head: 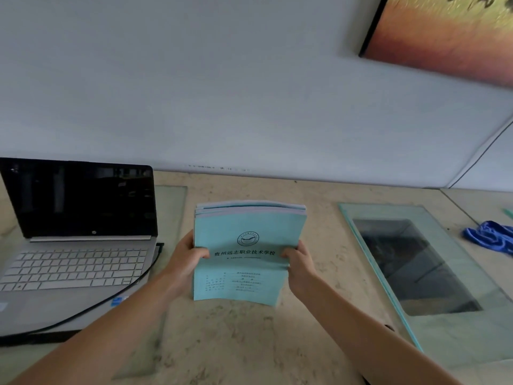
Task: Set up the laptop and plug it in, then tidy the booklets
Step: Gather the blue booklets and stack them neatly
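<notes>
Booklets, a stack of pale turquoise paper-covered ones, held upright-tilted over the beige stone tabletop, long axis running away from the person. Left hand grips the left edge, right hand grips the right, equally near. Open silver laptop sits left, black cable alongside.

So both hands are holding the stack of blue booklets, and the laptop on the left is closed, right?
Not quite: the head view shows the laptop open, its screen dark. The left hand and right hand do hold the booklets.
</notes>
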{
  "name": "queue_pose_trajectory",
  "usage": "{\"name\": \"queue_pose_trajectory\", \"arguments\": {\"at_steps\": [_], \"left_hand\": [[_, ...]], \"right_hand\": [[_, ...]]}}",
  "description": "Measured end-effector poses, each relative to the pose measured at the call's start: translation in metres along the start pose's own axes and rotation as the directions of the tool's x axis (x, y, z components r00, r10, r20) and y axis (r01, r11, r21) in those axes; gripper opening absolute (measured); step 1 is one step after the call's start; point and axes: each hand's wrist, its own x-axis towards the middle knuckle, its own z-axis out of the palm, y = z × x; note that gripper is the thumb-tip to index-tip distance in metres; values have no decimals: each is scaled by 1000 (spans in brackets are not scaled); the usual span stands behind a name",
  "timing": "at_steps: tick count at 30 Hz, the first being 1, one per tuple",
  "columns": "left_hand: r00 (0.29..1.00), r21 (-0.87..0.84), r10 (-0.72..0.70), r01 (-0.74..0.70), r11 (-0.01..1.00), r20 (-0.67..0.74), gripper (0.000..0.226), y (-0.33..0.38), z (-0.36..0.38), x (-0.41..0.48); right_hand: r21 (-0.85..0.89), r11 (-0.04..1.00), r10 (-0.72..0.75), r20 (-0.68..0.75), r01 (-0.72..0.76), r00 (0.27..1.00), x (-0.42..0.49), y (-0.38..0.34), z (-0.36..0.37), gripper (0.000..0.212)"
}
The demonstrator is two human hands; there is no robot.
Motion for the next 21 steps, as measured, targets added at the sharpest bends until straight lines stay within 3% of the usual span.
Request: {"name": "queue_pose_trajectory", "arguments": {"at_steps": [5,11,15,21], "left_hand": [[995,108,-71,64,992,64,45,-14,-15,12],[981,155,-157,138,978,114,35,-30,-33,26],[980,194,-173,152,969,96,39,-31,-41,57],[961,95,-277,278,956,-20,57,-28,-38,116]], "right_hand": [[-159,986,-40,87,53,995,17,15,-13,45],[-40,997,78,174,-72,982,35,32,-30,48],[-69,995,85,175,-74,981,58,27,-26,44],[-170,981,120,138,-96,983,115,17,2,44]]}}
